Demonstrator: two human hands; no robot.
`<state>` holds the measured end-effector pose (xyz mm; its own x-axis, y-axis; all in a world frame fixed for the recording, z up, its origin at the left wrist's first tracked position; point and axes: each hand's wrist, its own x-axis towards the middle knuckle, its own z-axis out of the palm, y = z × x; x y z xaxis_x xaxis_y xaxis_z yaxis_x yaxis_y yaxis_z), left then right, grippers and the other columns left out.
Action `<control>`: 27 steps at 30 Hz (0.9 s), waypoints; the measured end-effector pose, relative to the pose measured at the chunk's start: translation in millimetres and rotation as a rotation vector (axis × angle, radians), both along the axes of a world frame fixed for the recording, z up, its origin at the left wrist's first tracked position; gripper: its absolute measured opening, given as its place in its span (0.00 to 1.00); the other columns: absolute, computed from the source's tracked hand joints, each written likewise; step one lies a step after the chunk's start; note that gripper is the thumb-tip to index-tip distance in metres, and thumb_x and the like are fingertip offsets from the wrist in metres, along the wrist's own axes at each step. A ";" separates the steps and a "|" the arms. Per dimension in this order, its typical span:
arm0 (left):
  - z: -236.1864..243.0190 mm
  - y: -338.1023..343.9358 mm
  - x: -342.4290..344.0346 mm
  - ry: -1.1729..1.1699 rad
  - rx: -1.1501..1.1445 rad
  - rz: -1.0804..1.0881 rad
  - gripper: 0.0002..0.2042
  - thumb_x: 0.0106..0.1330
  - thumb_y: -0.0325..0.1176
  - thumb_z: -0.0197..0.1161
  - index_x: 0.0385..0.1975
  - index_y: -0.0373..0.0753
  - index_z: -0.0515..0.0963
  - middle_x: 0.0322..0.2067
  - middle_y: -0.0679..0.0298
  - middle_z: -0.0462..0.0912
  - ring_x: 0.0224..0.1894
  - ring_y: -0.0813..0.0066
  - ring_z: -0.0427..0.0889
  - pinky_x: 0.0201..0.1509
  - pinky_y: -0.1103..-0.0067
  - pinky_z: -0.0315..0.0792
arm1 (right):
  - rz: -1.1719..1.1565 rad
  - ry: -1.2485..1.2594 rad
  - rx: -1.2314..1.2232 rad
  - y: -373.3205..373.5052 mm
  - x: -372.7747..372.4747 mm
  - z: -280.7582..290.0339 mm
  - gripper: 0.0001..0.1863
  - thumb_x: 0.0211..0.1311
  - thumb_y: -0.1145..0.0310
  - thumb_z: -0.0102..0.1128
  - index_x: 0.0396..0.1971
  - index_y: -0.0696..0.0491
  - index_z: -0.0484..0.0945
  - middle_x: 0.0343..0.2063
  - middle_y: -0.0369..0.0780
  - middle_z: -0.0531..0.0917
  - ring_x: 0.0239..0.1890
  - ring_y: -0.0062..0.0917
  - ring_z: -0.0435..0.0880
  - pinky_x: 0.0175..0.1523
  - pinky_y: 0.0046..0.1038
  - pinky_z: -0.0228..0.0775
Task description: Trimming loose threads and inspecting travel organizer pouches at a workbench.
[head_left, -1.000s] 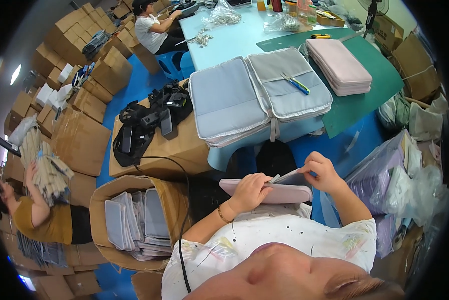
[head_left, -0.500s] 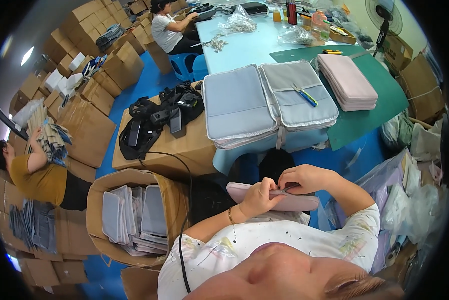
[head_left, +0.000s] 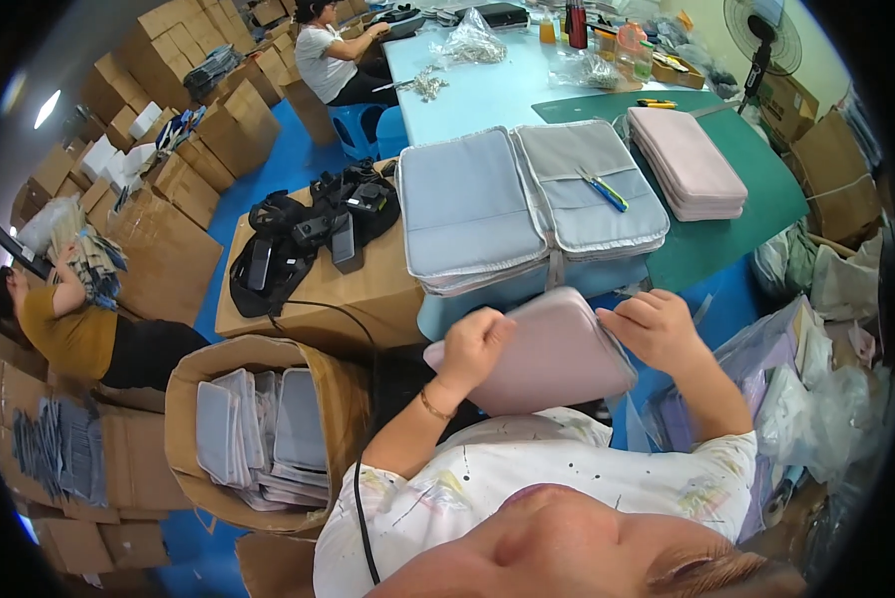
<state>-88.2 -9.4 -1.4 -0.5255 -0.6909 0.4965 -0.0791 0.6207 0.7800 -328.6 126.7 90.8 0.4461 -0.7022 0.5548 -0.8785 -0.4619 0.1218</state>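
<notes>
A slim pink zip case (head_left: 552, 354) is tilted in front of my chest, its broad face showing. My left hand (head_left: 475, 351) is closed on its left side, thumb over the upper edge. At the case's right edge my right hand (head_left: 655, 331) is closed, fingertips pinched at the zipped seam; whatever small part they pinch is hidden. Beyond the case, a stack of opened grey cases (head_left: 467, 204) lies on the table edge. Thread snips with blue and yellow handles (head_left: 605, 190) rest on that stack. To its right sits a pile of pink cases (head_left: 685, 159).
A carton (head_left: 353, 419) of grey cases stands at my left. Black straps with devices (head_left: 313, 234) lie on a box behind it, and a black cable runs down beside me. Plastic-wrapped bundles (head_left: 746, 369) crowd the right. Two people work at the left and far side.
The pink case has turned from nearly edge-on to showing its broad face. My hands have moved apart, left hand leftward and right hand to the right edge.
</notes>
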 end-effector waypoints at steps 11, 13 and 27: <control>-13.0 -23.4 13.3 0.038 0.248 0.158 0.17 0.71 0.42 0.51 0.28 0.33 0.72 0.20 0.71 0.66 0.26 0.84 0.64 0.31 0.83 0.63 | -0.361 -0.786 -0.213 16.7 16.0 -119.0 0.20 0.41 0.76 0.71 0.39 0.55 0.79 0.32 0.41 0.74 0.31 0.30 0.73 0.37 0.26 0.67; -20.3 -22.4 10.8 0.088 0.265 0.123 0.18 0.71 0.42 0.52 0.24 0.34 0.70 0.18 0.68 0.64 0.23 0.83 0.62 0.26 0.82 0.61 | -0.429 -0.906 -0.216 16.4 15.4 -128.3 0.18 0.43 0.76 0.70 0.38 0.55 0.80 0.32 0.41 0.75 0.32 0.29 0.73 0.36 0.25 0.67; -41.0 -0.8 3.6 -0.040 0.267 0.076 0.16 0.71 0.41 0.51 0.27 0.34 0.72 0.18 0.70 0.66 0.24 0.84 0.63 0.27 0.82 0.63 | -0.617 -1.346 0.242 35.6 3.7 -154.3 0.05 0.62 0.71 0.57 0.30 0.57 0.77 0.22 0.34 0.78 0.27 0.16 0.75 0.30 0.21 0.70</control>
<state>-84.6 -10.2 -42.3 -0.4822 -0.8328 0.2718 -0.1516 0.3849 0.9104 -324.8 162.3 -63.5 -0.6823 -0.7167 0.1445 -0.3269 0.1222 -0.9371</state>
